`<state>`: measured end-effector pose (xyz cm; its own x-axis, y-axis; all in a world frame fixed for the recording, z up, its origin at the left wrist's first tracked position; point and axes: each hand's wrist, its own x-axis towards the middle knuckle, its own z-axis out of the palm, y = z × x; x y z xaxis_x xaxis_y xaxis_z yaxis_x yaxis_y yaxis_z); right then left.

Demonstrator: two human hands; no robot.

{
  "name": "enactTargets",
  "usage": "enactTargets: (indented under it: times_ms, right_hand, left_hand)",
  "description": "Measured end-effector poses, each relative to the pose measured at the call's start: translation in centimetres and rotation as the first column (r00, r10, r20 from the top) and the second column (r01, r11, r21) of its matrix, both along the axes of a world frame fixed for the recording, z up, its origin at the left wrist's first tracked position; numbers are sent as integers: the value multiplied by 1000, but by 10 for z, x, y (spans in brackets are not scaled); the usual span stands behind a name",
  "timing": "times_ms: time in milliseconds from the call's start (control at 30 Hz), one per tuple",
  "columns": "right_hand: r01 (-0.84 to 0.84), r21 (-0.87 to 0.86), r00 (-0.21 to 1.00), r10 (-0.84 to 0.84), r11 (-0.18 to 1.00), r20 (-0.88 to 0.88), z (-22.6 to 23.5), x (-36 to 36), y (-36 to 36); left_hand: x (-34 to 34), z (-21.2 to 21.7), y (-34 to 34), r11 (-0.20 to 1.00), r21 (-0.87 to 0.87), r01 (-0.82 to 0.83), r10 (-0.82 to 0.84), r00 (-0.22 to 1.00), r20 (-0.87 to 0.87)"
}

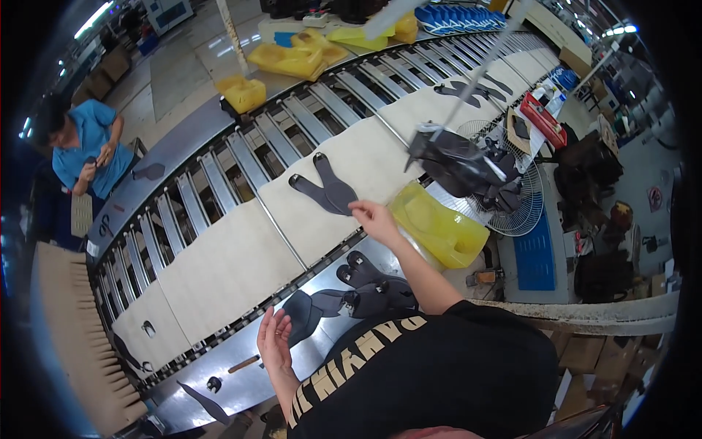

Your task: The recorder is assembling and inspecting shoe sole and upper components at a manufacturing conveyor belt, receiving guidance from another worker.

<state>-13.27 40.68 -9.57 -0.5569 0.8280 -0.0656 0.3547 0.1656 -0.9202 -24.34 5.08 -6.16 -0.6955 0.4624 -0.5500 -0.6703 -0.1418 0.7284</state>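
On the cream conveyor belt lies a dark grey Y-shaped piece (338, 193), flat, its two narrow arms toward the far left and each tipped with a small shiny spot. My right hand (374, 221) reaches over the belt, thumb and fingertips closed on the rounded near end of this piece. My left hand (275, 338) is raised over the metal ledge, fingers extended and nothing in it. Just right of it, a broad dark flat piece (301, 316) rests on the ledge, beside a pile of similar dark pieces (373, 285) close to my body.
A yellow plastic bin (439, 223) stands right of my right arm, near a wire fan guard (523, 194). More dark pieces (475, 91) lie farther up the belt. Across the conveyor works a person in a blue shirt (86, 150). A wooden-handled tool (243, 364) lies on the ledge.
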Motion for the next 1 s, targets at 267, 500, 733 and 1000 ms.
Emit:
enactTargets:
  times_ms: [267, 500, 733, 1000]
  right_hand:
    - [-123, 55, 992, 121, 991, 46, 34, 14, -34]
    - [-163, 148, 985, 171, 975, -39, 34, 46, -73]
    - [-181, 117, 982, 173, 976, 73, 45, 124, -108]
    - [-146, -134, 963, 172, 980, 207, 33, 252, -185]
  left_hand:
    - [13, 22, 10, 999, 39, 3, -1, 999, -50]
    - [34, 29, 5, 996, 9, 89, -89, 996, -6]
    - [56, 41, 29, 956, 49, 289, -290, 957, 0]
    - [99, 66, 100, 558, 5, 830, -810, 546, -212]
